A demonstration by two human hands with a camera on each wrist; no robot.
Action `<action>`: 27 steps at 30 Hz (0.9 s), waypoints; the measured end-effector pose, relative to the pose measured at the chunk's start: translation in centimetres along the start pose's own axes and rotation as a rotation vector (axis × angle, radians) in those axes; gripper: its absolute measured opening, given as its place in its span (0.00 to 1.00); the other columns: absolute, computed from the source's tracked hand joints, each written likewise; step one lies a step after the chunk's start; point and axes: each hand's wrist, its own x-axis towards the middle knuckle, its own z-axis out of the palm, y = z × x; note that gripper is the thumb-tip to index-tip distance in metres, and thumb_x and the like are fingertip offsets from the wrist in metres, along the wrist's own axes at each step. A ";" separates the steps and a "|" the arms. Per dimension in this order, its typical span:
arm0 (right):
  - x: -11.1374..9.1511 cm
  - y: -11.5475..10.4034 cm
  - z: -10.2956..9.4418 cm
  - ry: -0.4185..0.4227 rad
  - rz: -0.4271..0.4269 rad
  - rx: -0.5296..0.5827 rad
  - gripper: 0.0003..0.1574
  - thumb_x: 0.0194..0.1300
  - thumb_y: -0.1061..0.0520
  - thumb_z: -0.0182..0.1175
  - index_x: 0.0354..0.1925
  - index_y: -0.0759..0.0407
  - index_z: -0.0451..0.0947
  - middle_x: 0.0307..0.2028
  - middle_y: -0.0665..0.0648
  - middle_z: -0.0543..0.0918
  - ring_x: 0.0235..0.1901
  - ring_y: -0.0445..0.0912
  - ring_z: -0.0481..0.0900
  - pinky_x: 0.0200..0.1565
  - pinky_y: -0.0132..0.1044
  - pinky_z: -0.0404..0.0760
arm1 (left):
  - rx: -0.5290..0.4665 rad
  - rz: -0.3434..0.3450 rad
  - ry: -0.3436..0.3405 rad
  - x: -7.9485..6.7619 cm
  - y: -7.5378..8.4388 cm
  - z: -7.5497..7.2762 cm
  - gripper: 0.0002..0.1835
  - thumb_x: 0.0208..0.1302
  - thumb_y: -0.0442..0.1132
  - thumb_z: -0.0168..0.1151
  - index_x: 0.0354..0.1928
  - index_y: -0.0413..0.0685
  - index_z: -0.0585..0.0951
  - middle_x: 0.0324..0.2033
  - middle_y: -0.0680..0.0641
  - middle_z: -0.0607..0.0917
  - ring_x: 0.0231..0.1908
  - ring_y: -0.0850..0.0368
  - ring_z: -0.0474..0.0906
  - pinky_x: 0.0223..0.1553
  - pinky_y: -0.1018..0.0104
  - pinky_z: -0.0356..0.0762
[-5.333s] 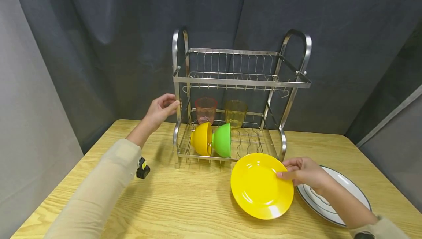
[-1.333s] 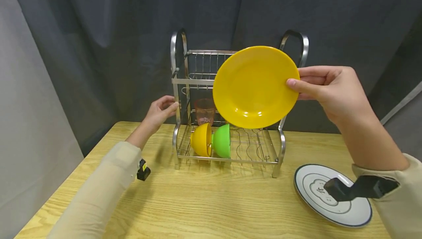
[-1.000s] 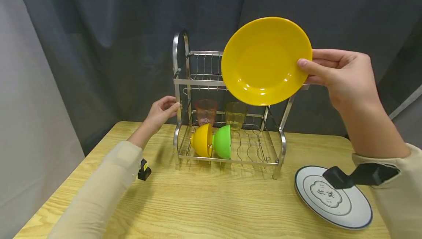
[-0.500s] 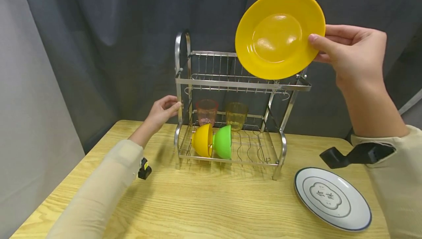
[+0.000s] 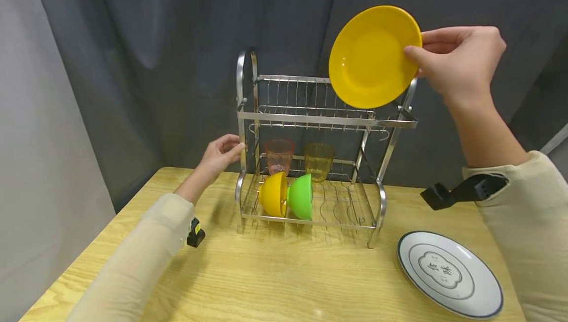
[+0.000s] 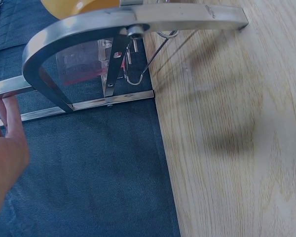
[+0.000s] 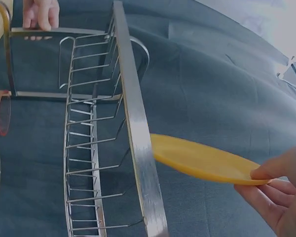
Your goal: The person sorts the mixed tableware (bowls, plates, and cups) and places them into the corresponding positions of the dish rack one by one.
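Note:
In the head view my right hand pinches a yellow plate at its right rim, thumb on the front face. The plate is tilted upright over the top tier of a metal two-tier dish rack, at its right side. From the right wrist, the plate shows nearly edge-on beyond the rack's upper bar. My left hand grips the rack's left front post between thumb and fingers. The left wrist view shows that hand partly, at the metal post.
On the lower tier sit a yellow bowl and a green bowl, both on their sides. Behind them stand a pink cup and an amber cup. A white plate with a dark rim lies on the wooden table, front right.
My right hand has lifted the yellow plate from low in front of the rack to above it, then moved it farther back and slightly down. My left hand stays on the post.

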 end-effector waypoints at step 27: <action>3.2 1.6 2.2 -0.109 -0.069 -0.622 0.26 0.64 0.53 0.58 0.56 0.68 0.77 0.54 0.71 0.80 0.55 0.59 0.76 0.33 0.30 0.83 | -0.012 0.038 -0.002 0.5 -0.9 0.2 0.13 0.67 0.35 0.58 0.50 0.35 0.74 0.28 0.64 0.80 0.36 0.70 0.77 0.46 0.72 0.83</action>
